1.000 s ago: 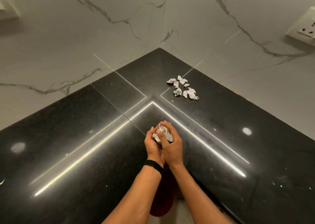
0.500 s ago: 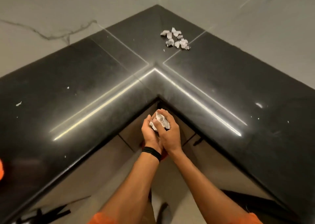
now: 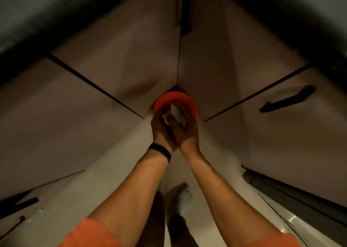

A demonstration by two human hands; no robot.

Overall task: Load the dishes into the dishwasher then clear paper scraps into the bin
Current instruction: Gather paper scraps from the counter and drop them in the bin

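Fingers (image 3: pixel 157 119) of your left hand (image 3: pixel 162 132) and right hand (image 3: pixel 187 134): cupped round paper scraps (image 3: pixel 176 113) | step: binning, over red bin (image 3: pixel 169 97) | next: spread fingers, drop inside rim

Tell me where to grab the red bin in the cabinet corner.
Probably the near rim of the red bin, reached from above on your side: its round mouth faces up, and the cabinet fronts close in behind it. The left hand and right hand hold paper scraps, so drop those first.
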